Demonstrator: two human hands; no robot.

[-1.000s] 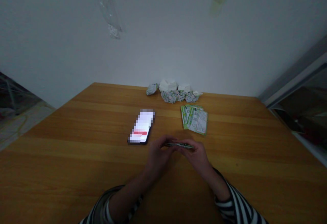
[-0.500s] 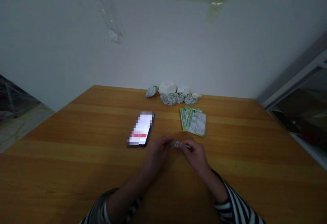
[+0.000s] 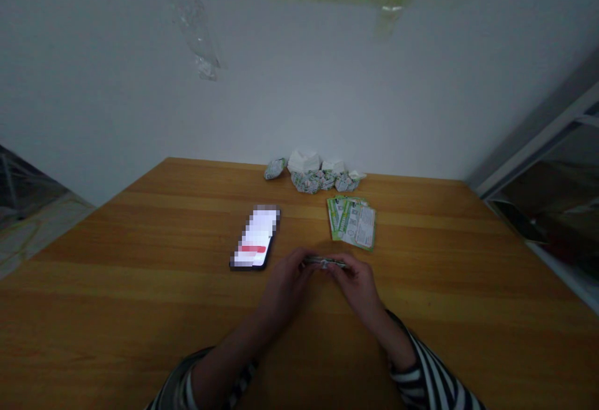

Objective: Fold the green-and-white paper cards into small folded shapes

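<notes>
Between my two hands is a thin green-and-white printed packet (image 3: 324,263), seen nearly edge-on just above the table. My left hand (image 3: 287,280) pinches its left end, and my right hand (image 3: 359,282) pinches its right end with thumb and fingers. Much of the packet is hidden behind the fingers. Just beyond my right hand, several flat green-and-white printed packets (image 3: 358,223) lie overlapping on the wooden table (image 3: 187,310).
Left of the hands lies a phone (image 3: 256,235) with a lit, blurred screen. Crumpled printed wrappers with white tissue-like pieces (image 3: 306,171) sit along the table's back edge, beside a smaller crumpled wrapper (image 3: 275,168). Behind stands a pale wall (image 3: 299,85) with tape on it.
Both hands stay almost in place. The packet's middle, bunched and narrow before, now looks flatter and straighter between the fingers. The whole view has shifted slightly.
</notes>
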